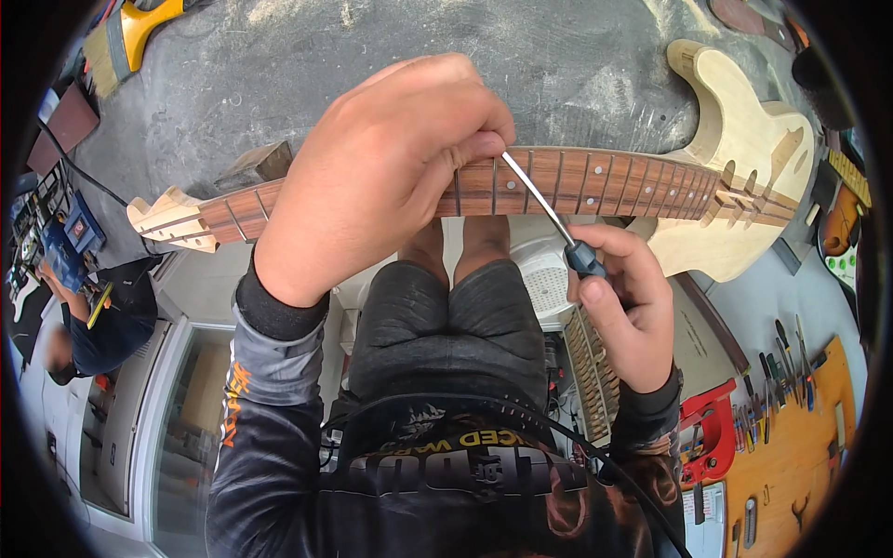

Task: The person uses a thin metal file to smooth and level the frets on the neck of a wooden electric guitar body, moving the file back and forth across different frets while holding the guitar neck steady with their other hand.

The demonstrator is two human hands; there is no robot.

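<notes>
An unfinished pale-wood electric guitar [735, 177] lies across my lap, body to the right, headstock [172, 220] to the left. My left hand [381, 172] lies over the brown fretted neck [595, 181], its fingertips pinching the tip of a thin metal shaft against the fretboard. My right hand [628, 302] is closed on the dark blue handle of that screwdriver [558, 228], below the neck and tilted up toward the left. My knees in dark shorts show under the neck.
A grey concrete floor [372, 56] fills the top. A wide brush with a yellow handle [126, 37] lies top left. A wooden board with several hand tools [786, 409] and a red tool stands lower right. Another person [93, 316] crouches at left.
</notes>
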